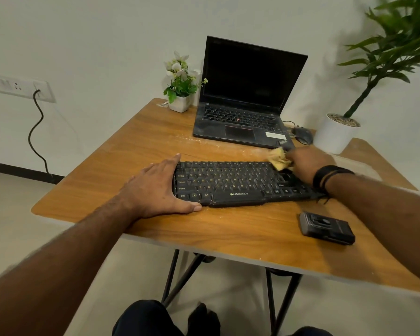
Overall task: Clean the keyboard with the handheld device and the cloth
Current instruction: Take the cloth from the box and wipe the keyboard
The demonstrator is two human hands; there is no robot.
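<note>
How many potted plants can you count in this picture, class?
2. A small flowering plant in a white pot stands on the table, left of the laptop. A tall leafy plant in a white pot stands at the table's right edge.

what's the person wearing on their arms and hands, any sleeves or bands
Both forearms are bare, with no sleeves in view and no gloves. The right hand has black bands round its wrist: one broad band and thinner cords beside it, with a loose end hanging down. The left hand shows no band, watch or ring.
</note>
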